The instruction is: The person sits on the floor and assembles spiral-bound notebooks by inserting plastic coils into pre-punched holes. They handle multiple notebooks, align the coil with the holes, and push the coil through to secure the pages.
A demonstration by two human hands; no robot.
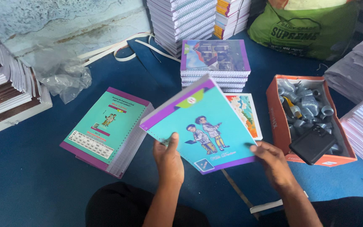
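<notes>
I hold a notebook (200,122) with a teal and purple cover showing two drawn children, tilted above the blue floor. My left hand (169,162) grips its lower left edge with the thumb on the cover. My right hand (274,164) holds its lower right corner. Left of it lies a stack of notebooks (108,130) with the teal back cover facing up. Behind it stands a low stack of notebooks (215,63) with purple-edged covers. A sheet with a colourful picture (245,113) lies partly under the held notebook.
An orange cardboard box (279,122) at the right holds several grey rolls and a black phone (312,144) rests on its rim. Tall paper stacks (185,19) stand at the back, left and right. A green sack (303,27) and crumpled clear plastic (61,77) lie behind.
</notes>
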